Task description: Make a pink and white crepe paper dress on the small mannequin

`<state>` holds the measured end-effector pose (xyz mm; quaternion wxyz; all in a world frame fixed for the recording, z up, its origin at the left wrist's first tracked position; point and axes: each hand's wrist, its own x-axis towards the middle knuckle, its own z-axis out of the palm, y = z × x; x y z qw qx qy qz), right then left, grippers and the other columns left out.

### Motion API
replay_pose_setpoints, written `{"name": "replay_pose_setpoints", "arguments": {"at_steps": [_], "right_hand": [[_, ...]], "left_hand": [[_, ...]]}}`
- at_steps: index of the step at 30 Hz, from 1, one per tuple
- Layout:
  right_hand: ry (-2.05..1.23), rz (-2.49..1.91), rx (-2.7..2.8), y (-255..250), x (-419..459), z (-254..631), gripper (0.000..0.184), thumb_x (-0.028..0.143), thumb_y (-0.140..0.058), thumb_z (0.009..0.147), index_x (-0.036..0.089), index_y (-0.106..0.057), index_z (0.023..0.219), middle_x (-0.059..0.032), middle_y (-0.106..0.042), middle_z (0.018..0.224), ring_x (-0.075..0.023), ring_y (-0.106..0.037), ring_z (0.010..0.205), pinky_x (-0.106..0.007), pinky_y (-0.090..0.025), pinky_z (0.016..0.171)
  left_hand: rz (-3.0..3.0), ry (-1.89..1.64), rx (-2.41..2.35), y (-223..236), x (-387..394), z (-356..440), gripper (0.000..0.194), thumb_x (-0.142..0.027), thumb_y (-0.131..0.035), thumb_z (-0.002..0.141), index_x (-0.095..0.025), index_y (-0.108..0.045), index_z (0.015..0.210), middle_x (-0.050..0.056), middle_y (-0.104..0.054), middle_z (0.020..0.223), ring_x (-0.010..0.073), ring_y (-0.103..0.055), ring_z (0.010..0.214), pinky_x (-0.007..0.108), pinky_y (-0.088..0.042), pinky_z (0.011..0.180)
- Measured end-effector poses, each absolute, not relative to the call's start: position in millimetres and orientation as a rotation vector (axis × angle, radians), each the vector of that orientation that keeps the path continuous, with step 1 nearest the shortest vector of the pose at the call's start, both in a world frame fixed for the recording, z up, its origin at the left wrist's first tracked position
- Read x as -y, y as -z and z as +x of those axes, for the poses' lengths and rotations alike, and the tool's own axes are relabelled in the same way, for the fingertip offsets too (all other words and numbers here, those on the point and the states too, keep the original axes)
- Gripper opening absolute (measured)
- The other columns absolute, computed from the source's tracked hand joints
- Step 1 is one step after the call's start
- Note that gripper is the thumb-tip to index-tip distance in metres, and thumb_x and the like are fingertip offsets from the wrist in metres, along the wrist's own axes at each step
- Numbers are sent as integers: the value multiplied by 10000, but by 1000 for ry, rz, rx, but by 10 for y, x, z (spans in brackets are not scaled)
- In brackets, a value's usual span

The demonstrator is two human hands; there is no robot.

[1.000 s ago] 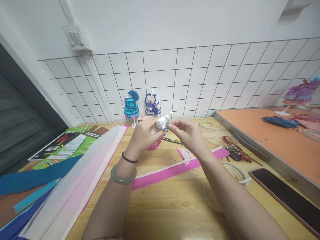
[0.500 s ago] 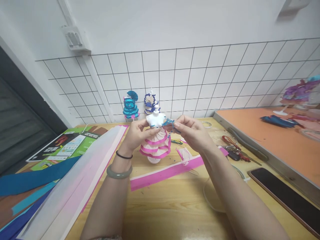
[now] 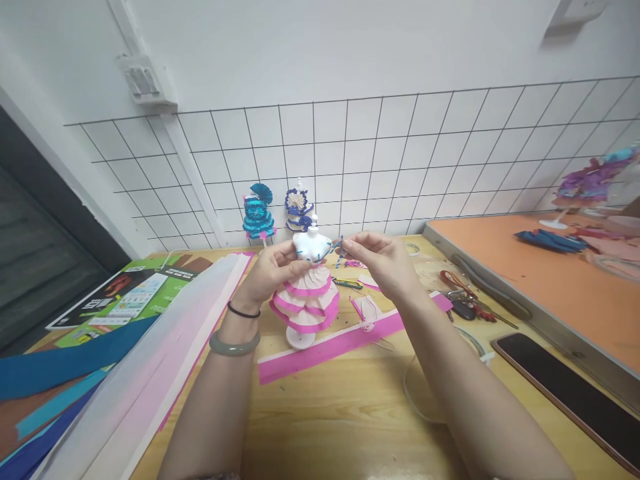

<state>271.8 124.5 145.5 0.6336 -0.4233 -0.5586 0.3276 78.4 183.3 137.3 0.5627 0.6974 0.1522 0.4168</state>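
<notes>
- Here, by the left hand (image 3: 270, 270), the white bust (image 3: 313, 247) is gripped at its side between curled fingers and thumb, apparently so that it is steadied.
- In the right hand (image 3: 380, 257), a slim blue strip (image 3: 341, 252) is pinched tightly between thumb and fingertips, just beside the bust; a fine grip is probably demanded by something so flimsy.
- Between and below the hands, the pink-edged tiered skirt (image 3: 305, 303) is left ungripped, perhaps so the ruffles are spared crushing.
- Whether the round base (image 3: 300, 338) is borne by the counter (image 3: 320, 413) cannot be told.
- Nearer than the hands, a pink strip (image 3: 330, 350) is laid flat, presumably within reach.
- Beyond the left hand, a turquoise figure (image 3: 257, 213) and a navy-and-cream figure (image 3: 299, 207) are stood by the wall, seemingly out of the way.
</notes>
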Motion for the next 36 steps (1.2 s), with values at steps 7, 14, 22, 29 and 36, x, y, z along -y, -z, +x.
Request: {"name": "replay_pose_setpoints", "arguments": {"at_steps": [7,14,22,29,36], "right_hand": [[-416,-1137,1115,-1383,-1392,2987,255,386,-706,676,146,-714,759,-45,-692,735,-156,-600,693,-296,-469,670],[-634,-1199,1221,-1456,-1276,2896,254,364,-699,685,145,-743,806,-17,-644,654,-126,-539,614,-275,-441,596],[-1004,-976,1400,-1591,-1062,2780,313,309,-642,766,181,-691,1047,-39,-681,805,-121,-594,723,-295,-484,720],[-905,-898,1171,-1497,-1153,2669,420,330,-787,603,153,-672,966,-47,-691,797,-152,-646,732,-339,-517,760],[-811,-929,1216,-1499,-1152,2635,409,323,-772,622,136,-644,962,-40,-671,764,-151,-640,732,-341,-536,754]], "left_hand": [[1535,-1078,-359,-1434,-1800,681,369,-287,-724,694,-117,-649,1013,136,-679,1047,267,-648,951,359,-519,831],[1551,-1113,-427,-1468,-1814,709,408,-350,-715,701,-149,-638,1048,85,-703,919,237,-665,881,319,-523,768],[1720,-1068,-524,-1446,-1788,789,379,-361,-687,730,-182,-645,1062,61,-686,1034,202,-633,959,266,-504,809],[1853,-1040,-500,-1480,-1700,905,440,-354,-664,747,-147,-602,1130,99,-622,1179,250,-553,1119,328,-449,936],[1867,-1099,-497,-1432,-1721,948,432,-354,-659,751,-155,-599,1130,99,-616,1187,256,-546,1127,359,-428,968]]}}
